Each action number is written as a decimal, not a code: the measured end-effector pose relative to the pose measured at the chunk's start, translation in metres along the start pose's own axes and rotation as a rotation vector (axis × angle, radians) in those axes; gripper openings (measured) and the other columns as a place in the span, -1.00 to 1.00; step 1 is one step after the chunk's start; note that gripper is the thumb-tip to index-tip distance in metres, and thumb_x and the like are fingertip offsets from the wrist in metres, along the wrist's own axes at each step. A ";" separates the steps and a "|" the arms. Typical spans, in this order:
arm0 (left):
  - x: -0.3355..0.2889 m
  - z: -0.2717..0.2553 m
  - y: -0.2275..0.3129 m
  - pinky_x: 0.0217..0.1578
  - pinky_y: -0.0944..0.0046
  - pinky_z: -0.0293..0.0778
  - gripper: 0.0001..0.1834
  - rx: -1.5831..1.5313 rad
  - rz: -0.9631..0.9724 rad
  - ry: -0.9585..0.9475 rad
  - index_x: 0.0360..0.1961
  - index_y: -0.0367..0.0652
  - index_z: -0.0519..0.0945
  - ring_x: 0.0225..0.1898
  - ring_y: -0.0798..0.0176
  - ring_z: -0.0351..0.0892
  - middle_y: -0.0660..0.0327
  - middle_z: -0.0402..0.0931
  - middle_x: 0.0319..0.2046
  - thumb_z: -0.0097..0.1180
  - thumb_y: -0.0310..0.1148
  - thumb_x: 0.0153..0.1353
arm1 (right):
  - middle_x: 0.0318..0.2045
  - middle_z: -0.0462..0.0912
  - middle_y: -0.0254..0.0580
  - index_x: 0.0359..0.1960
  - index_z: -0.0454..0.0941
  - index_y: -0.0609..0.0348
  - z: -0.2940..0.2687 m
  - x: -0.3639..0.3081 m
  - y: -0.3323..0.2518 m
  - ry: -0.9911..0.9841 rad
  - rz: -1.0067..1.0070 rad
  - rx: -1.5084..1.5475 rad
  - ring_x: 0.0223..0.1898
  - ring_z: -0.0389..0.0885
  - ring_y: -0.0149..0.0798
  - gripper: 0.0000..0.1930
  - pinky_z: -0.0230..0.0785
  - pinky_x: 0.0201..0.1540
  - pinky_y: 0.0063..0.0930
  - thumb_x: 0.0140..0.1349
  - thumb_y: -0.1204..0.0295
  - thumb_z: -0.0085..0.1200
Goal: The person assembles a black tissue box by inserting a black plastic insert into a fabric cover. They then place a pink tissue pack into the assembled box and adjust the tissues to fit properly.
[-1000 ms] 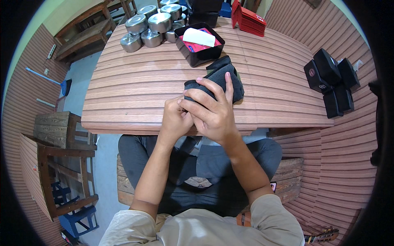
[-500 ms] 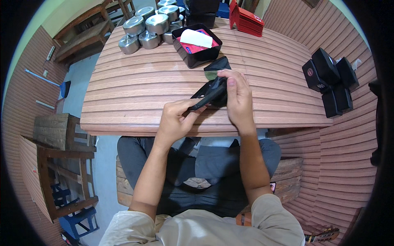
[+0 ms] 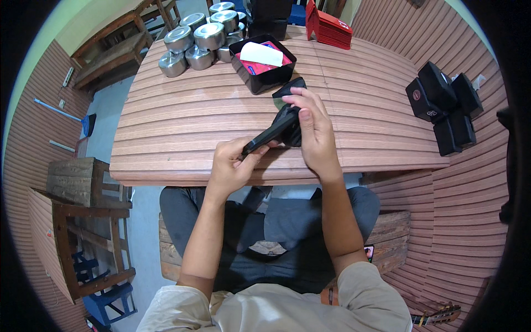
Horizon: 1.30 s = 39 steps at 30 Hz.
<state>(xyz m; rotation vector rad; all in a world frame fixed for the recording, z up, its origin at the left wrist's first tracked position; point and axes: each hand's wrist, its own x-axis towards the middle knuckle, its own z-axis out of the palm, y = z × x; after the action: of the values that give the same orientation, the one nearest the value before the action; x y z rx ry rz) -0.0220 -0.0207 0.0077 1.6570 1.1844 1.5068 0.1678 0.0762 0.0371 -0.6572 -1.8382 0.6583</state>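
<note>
My left hand (image 3: 229,166) pinches the lower end of a thin-edged black piece (image 3: 271,137) between thumb and fingers. The piece tilts up to the right above the near part of the table, and its exact kind is not clear. My right hand (image 3: 315,122) is at its upper end, fingers stretched out and slightly apart, the thumb beside the piece's edge. Just beyond these fingers is a small black thing with a greenish part (image 3: 283,95), partly hidden by the hand. A black open box (image 3: 271,80) stands further back, with red packs and a white slip (image 3: 261,54) inside.
Round metal containers (image 3: 209,36) are stacked at the table's far left. Folded red cards or stands (image 3: 329,30) stand at the far right. Several black boxes (image 3: 437,91) are piled at the right. The wood-patterned table (image 3: 166,138) ends just before my lap.
The black piece has tipped and shifted slightly left and down with my left hand. My right fingers have loosened and straightened at its upper end.
</note>
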 end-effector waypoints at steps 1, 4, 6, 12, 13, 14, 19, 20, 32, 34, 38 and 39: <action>0.000 0.000 -0.001 -0.05 0.27 0.68 -0.81 -0.043 0.013 0.001 -0.01 -0.41 0.79 -0.12 0.26 0.84 0.04 0.85 -0.19 0.27 -0.58 0.41 | 0.10 0.72 0.08 0.14 0.69 0.24 -0.002 -0.001 0.001 -0.009 0.085 0.084 0.14 0.69 -0.05 -0.60 0.46 0.26 -0.26 0.70 0.21 -0.11; -0.002 -0.002 -0.003 0.01 0.26 0.68 -0.80 -0.145 0.028 0.002 0.01 -0.42 0.77 -0.07 0.26 0.82 0.06 0.84 -0.15 0.24 -0.56 0.45 | -0.02 0.81 0.01 0.19 0.66 0.29 -0.005 -0.004 0.001 -0.009 0.238 0.211 0.04 0.73 -0.26 -0.54 0.50 0.18 -0.37 0.74 0.16 -0.18; -0.003 -0.003 -0.007 0.04 0.25 0.67 -0.80 -0.193 0.006 0.003 0.02 -0.43 0.76 -0.04 0.26 0.81 0.07 0.84 -0.12 0.23 -0.53 0.49 | 0.01 0.80 0.03 0.26 0.64 0.27 -0.006 -0.004 0.000 -0.015 0.267 0.256 0.05 0.72 -0.28 -0.53 0.49 0.18 -0.39 0.74 0.15 -0.19; -0.006 -0.004 -0.017 0.06 0.23 0.66 -0.76 -0.407 -0.020 0.077 0.04 -0.41 0.73 -0.04 0.28 0.78 0.09 0.82 -0.13 0.22 -0.42 0.54 | 0.03 0.79 0.05 0.39 0.54 0.26 0.002 -0.007 -0.002 -0.043 0.214 0.240 0.05 0.73 -0.31 -0.54 0.49 0.19 -0.40 0.72 0.19 -0.10; -0.006 -0.005 -0.017 0.08 0.21 0.65 -0.74 -0.390 -0.009 0.094 0.06 -0.41 0.71 -0.05 0.27 0.78 0.09 0.82 -0.15 0.20 -0.40 0.56 | 0.01 0.79 0.06 0.38 0.55 0.28 0.001 -0.007 -0.001 -0.061 0.241 0.209 0.04 0.73 -0.27 -0.57 0.50 0.19 -0.39 0.70 0.24 -0.05; -0.006 -0.005 -0.017 0.10 0.21 0.64 -0.74 -0.401 -0.006 0.106 0.09 -0.40 0.69 -0.04 0.26 0.78 0.09 0.81 -0.13 0.21 -0.40 0.56 | 0.01 0.79 0.06 0.36 0.56 0.28 0.001 -0.007 -0.001 -0.051 0.197 0.186 0.02 0.73 -0.26 -0.58 0.50 0.18 -0.38 0.69 0.26 -0.03; 0.000 0.004 -0.012 0.28 0.13 0.53 -0.64 -0.240 -0.146 0.275 0.23 -0.36 0.60 0.20 0.16 0.66 0.05 0.71 0.06 0.28 -0.46 0.49 | -0.06 0.75 0.00 0.25 0.64 0.25 -0.003 -0.003 -0.009 0.046 0.094 0.190 -0.09 0.68 -0.18 -0.68 0.51 0.05 -0.34 0.60 0.38 0.10; 0.001 0.005 -0.011 0.32 0.11 0.49 -0.61 -0.234 -0.036 0.308 0.25 -0.35 0.58 0.26 0.14 0.61 0.03 0.68 0.11 0.30 -0.47 0.46 | -0.06 0.73 -0.03 0.23 0.65 0.25 -0.006 -0.003 -0.014 0.010 0.074 0.115 -0.05 0.66 -0.18 -0.69 0.48 0.10 -0.34 0.59 0.39 0.10; 0.000 0.015 -0.012 -0.16 0.15 0.64 -0.65 0.217 0.159 0.199 -0.02 -0.32 0.63 -0.20 0.01 0.77 -0.02 0.70 -0.18 0.42 -0.52 0.18 | -0.02 0.67 -0.31 0.05 0.80 -0.14 -0.006 -0.011 -0.047 -0.192 -0.268 -0.400 0.15 0.50 -0.07 -0.70 0.04 0.40 0.13 0.28 0.35 0.32; -0.001 0.013 -0.012 -0.25 0.15 0.63 -0.67 0.196 0.084 0.137 -0.03 -0.35 0.63 -0.27 0.02 0.76 -0.05 0.69 -0.24 0.40 -0.53 0.20 | 0.14 0.66 -0.37 0.06 0.81 -0.24 0.006 -0.015 -0.049 -0.209 -0.243 -0.448 0.32 0.42 -0.02 -0.67 -0.14 0.51 0.29 0.24 0.29 0.35; -0.001 0.006 -0.010 -0.33 0.16 0.62 -0.73 0.210 0.021 0.095 -0.05 -0.37 0.69 -0.39 0.06 0.76 -0.01 0.72 -0.37 0.35 -0.57 0.21 | 0.32 0.62 -0.34 0.05 0.83 -0.31 0.009 -0.014 -0.042 -0.142 -0.234 -0.484 0.46 0.32 0.04 -0.74 -0.28 0.57 0.36 0.36 0.22 0.26; -0.001 0.005 -0.009 -0.31 0.17 0.62 -0.74 0.202 0.028 0.090 -0.04 -0.37 0.71 -0.37 0.06 0.79 -0.02 0.73 -0.36 0.35 -0.58 0.23 | 0.35 0.61 -0.32 0.05 0.83 -0.30 0.007 -0.010 -0.038 -0.122 -0.220 -0.465 0.47 0.32 0.07 -0.74 -0.30 0.58 0.36 0.41 0.19 0.21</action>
<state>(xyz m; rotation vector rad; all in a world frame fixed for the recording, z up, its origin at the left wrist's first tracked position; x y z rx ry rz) -0.0187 -0.0166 -0.0015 1.7581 1.4074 1.5357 0.1596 0.0417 0.0548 -0.7093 -2.1633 0.1237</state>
